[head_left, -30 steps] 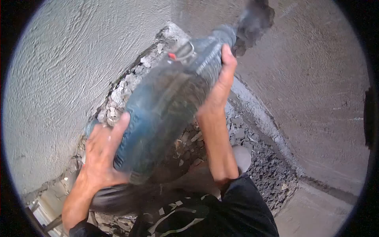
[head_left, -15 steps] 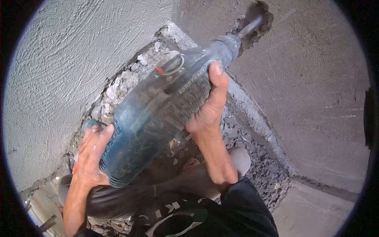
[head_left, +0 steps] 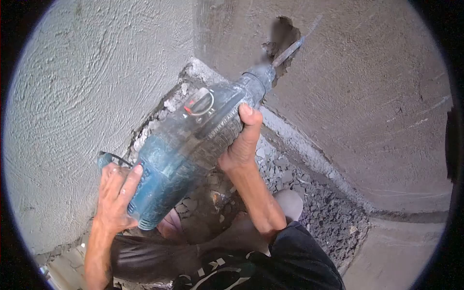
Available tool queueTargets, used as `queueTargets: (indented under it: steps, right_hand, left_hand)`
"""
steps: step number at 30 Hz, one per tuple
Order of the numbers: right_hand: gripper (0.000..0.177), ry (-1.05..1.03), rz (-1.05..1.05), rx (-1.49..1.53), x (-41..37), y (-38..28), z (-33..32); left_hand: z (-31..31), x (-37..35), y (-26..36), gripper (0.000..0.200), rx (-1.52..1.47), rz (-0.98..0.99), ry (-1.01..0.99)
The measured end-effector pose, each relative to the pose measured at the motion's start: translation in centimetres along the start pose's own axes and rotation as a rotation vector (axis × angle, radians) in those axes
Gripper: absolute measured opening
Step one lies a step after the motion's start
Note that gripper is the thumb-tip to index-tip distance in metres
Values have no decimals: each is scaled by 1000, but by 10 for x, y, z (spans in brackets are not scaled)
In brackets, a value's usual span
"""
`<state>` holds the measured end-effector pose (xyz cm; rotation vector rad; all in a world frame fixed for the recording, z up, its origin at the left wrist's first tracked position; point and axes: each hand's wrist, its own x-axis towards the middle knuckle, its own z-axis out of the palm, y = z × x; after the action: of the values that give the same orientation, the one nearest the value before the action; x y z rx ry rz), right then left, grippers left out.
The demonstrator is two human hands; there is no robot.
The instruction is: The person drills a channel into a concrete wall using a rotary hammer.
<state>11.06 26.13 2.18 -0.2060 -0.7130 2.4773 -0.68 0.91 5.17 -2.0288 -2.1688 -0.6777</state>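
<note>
Rough pale wall [head_left: 82,106] fills the upper left of the frame, browner wall [head_left: 367,96] on the right. Pretty dusty blue hammer drill [head_left: 181,145] sits mid-frame, slanting to the upper right, its bit [head_left: 288,52] right over the ragged hole [head_left: 283,36]. Person's got 2 hands clamped on it: left hand [head_left: 114,195] on the back end, right hand [head_left: 241,145] around the front body. Loose rubble [head_left: 328,208], lower right.

- Drill [head_left: 174,150]: teal and grey, dusty (palest up front), slanting, front end to upper right.
- Hole [head_left: 282,37]: dark, ragged, in brown wall [head_left: 367,101].
- Bit [head_left: 288,52]: slim, seated in drill, tip by hole's right edge; contact unclear.
</note>
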Motion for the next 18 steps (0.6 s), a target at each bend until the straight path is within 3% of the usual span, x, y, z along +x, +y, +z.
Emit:
queueTargets:
  steps: [4, 8, 18]
  right_hand:
    - [61, 3, 6, 57, 2, 4, -4]
    - [58, -7, -117, 104, 12, 8, -1]
    - [57, -28, -127, 79, 23, 23, -24]
  left_hand:
    - [-6, 8, 4, 94, 73, 13, 2]
    - [-12, 20, -8, 99, 122, 90, -16]
    - [12, 11, -27, 94, 155, 109, -2]
